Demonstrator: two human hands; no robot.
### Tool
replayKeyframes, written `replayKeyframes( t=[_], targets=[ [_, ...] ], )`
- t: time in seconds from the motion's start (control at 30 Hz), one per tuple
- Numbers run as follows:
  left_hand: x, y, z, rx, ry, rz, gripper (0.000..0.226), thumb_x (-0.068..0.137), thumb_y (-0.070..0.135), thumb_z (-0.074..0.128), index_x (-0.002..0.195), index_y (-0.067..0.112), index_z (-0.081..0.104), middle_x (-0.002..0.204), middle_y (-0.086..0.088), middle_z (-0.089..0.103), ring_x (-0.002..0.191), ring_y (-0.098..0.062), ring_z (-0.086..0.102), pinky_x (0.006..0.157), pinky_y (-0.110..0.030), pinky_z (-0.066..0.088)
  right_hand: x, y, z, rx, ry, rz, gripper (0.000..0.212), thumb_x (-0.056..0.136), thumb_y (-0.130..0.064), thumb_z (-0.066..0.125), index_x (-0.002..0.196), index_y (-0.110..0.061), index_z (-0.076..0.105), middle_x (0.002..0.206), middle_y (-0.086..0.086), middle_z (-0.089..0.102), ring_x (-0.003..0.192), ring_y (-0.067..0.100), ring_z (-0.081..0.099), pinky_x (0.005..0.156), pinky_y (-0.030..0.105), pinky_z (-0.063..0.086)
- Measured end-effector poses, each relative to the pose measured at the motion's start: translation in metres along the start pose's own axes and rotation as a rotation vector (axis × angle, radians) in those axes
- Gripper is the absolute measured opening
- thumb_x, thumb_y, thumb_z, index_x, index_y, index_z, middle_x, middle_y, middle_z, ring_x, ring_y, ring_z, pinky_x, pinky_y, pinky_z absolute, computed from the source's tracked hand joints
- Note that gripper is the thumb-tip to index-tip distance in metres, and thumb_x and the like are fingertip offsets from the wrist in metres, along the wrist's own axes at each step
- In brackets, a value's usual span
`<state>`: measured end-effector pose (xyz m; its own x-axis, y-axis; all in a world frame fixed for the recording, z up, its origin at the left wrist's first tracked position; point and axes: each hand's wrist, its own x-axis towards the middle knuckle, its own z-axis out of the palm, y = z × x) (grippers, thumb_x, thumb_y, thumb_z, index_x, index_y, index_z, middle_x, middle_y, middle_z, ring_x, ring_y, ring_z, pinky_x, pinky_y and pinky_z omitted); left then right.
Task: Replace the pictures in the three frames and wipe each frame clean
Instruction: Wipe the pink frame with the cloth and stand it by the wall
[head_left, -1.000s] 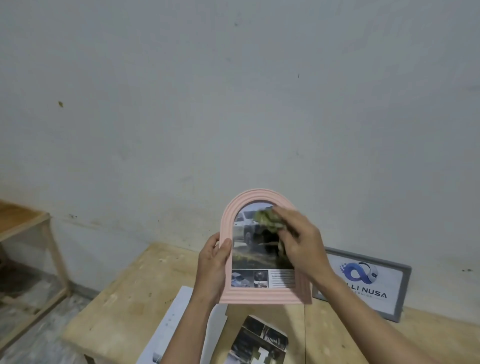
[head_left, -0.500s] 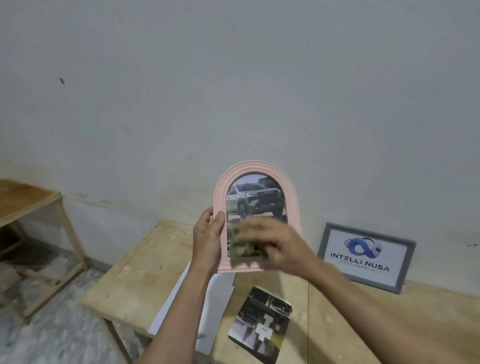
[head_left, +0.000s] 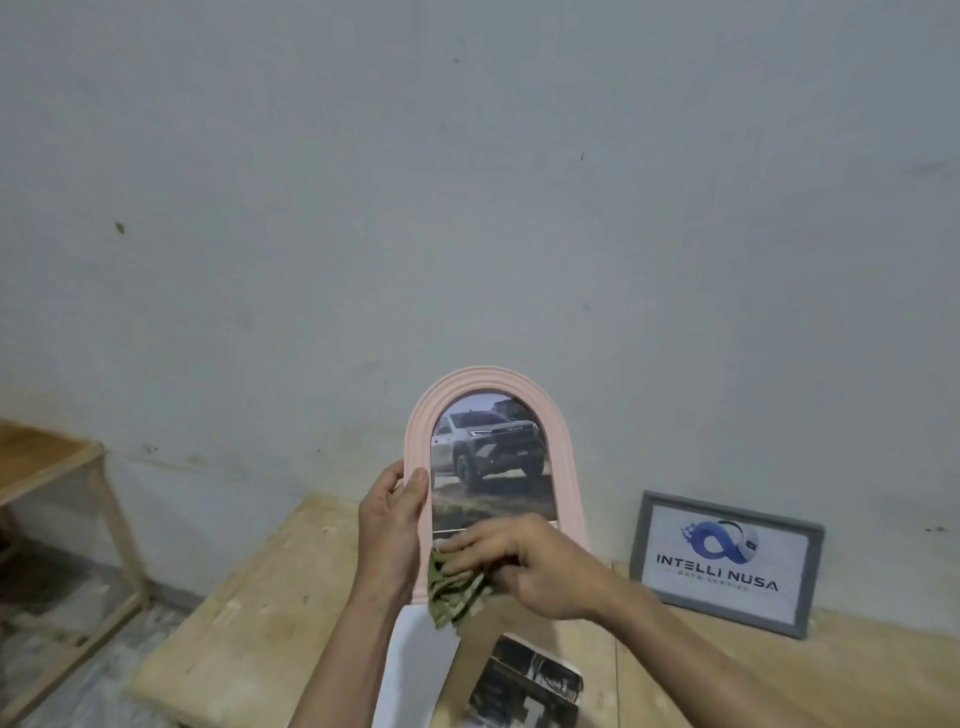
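So the cloth (head_left: 457, 590) just slid from the arch top down to the pink frame's (head_left: 563, 457) bottom edge, right hand (head_left: 535, 564) pinching it, left hand (head_left: 392, 525) clamping the frame's side above the table (head_left: 249, 623). Wipe's probably nearly done.

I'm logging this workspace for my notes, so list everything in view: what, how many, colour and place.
arched frame: 1, pink, held upright above the table, truck picture inside
cloth: 1, olive green, pressed on the arched frame's lower part
rectangular frame: 1, grey, leaning on the wall, right
dark photo: 1, black and white, flat on the table
white sheet: 1, on the table's near edge
table: 1, light wood, centre
side table: 1, wood, far left
left hand: grips the arched frame's left edge
right hand: holds the cloth
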<state>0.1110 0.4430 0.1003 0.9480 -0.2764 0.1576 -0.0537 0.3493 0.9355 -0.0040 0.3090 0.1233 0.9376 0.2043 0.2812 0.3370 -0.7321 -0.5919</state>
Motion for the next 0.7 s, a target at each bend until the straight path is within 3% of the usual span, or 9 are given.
replayKeyframes(
  t=[0.03, 0.1, 0.17, 0.2, 0.3, 0.4, 0.47, 0.6, 0.7],
  targets=[
    [-0.002, -0.001, 0.002, -0.002, -0.010, -0.005, 0.015, 0.101, 0.012, 0.056, 0.105, 0.010, 0.070, 0.089, -0.012, 0.076, 0.079, -0.031, 0.070, 0.063, -0.034, 0.059, 0.005, -0.006, -0.012, 0.117, 0.045, 0.040, 0.054, 0.076, 0.019, 0.048, 0.114, -0.011, 0.072, 0.128, -0.002, 0.064, 0.119, 0.003, 0.055, 0.102, 0.020, 0.043],
    [-0.005, -0.002, 0.010, 0.000, -0.051, -0.014, 0.016, 0.100, 0.015, 0.058, 0.108, 0.011, 0.071, 0.096, -0.016, 0.077, 0.088, -0.040, 0.072, 0.075, -0.048, 0.062, 0.019, -0.015, -0.042, 0.157, 0.337, 0.072, 0.057, 0.074, 0.022, 0.045, 0.114, -0.008, 0.071, 0.123, -0.003, 0.065, 0.117, -0.002, 0.056, 0.102, 0.016, 0.041],
    [-0.007, -0.001, 0.019, 0.008, -0.092, -0.020, 0.015, 0.100, 0.017, 0.058, 0.109, 0.013, 0.070, 0.097, -0.019, 0.076, 0.091, -0.044, 0.071, 0.080, -0.057, 0.059, 0.042, -0.008, -0.066, -0.042, 0.633, 0.065, 0.053, 0.076, 0.015, 0.050, 0.118, -0.011, 0.069, 0.129, -0.001, 0.062, 0.124, 0.006, 0.052, 0.110, 0.022, 0.035],
    [-0.008, 0.001, 0.023, 0.004, -0.102, -0.014, 0.015, 0.100, 0.016, 0.058, 0.109, 0.015, 0.071, 0.097, -0.020, 0.076, 0.089, -0.043, 0.071, 0.080, -0.055, 0.058, 0.052, -0.004, -0.069, -0.209, 0.668, 0.068, 0.051, 0.079, 0.008, 0.054, 0.124, -0.014, 0.066, 0.136, 0.002, 0.057, 0.130, 0.016, 0.048, 0.114, 0.030, 0.032],
    [-0.008, 0.004, 0.029, -0.071, -0.085, -0.014, 0.016, 0.099, 0.013, 0.059, 0.104, 0.016, 0.073, 0.096, -0.021, 0.074, 0.082, -0.033, 0.069, 0.077, -0.044, 0.056, 0.055, 0.012, -0.040, -0.470, 0.511, -0.007, 0.049, 0.089, -0.009, 0.056, 0.137, -0.016, 0.053, 0.148, 0.005, 0.045, 0.139, 0.027, 0.037, 0.117, 0.041, 0.025],
    [-0.009, 0.005, 0.020, -0.173, -0.038, -0.062, 0.015, 0.099, 0.009, 0.056, 0.106, 0.009, 0.070, 0.086, -0.010, 0.076, 0.073, -0.021, 0.071, 0.063, -0.029, 0.059, 0.034, 0.009, 0.002, -0.357, 0.400, -0.079, 0.047, 0.093, -0.010, 0.054, 0.139, -0.019, 0.052, 0.147, -0.003, 0.048, 0.138, 0.016, 0.039, 0.119, 0.028, 0.021],
    [-0.008, 0.003, 0.011, -0.174, 0.006, -0.090, 0.013, 0.099, 0.012, 0.057, 0.102, 0.007, 0.069, 0.079, -0.009, 0.073, 0.068, -0.023, 0.068, 0.059, -0.029, 0.057, 0.018, 0.009, 0.013, -0.310, 0.328, -0.090, 0.044, 0.089, -0.006, 0.055, 0.132, -0.017, 0.059, 0.141, -0.002, 0.053, 0.134, 0.013, 0.043, 0.117, 0.019, 0.019],
    [-0.001, 0.002, 0.001, -0.062, 0.057, -0.049, 0.012, 0.098, 0.013, 0.059, 0.100, 0.006, 0.068, 0.086, -0.022, 0.070, 0.072, -0.031, 0.065, 0.066, -0.037, 0.053, -0.004, 0.017, 0.022, -0.392, 0.136, -0.197, 0.033, 0.088, -0.012, 0.052, 0.117, -0.014, 0.068, 0.126, 0.001, 0.064, 0.118, 0.020, 0.053, 0.105, 0.031, 0.036],
    [0.002, 0.005, 0.000, 0.001, 0.040, -0.029, 0.016, 0.099, 0.019, 0.058, 0.104, 0.008, 0.069, 0.095, -0.027, 0.071, 0.078, -0.037, 0.066, 0.069, -0.044, 0.053, -0.011, 0.025, 0.003, -0.463, 0.093, -0.154, 0.039, 0.081, -0.003, 0.057, 0.116, -0.017, 0.067, 0.118, -0.001, 0.065, 0.108, 0.019, 0.055, 0.095, 0.034, 0.042]
  ],
)
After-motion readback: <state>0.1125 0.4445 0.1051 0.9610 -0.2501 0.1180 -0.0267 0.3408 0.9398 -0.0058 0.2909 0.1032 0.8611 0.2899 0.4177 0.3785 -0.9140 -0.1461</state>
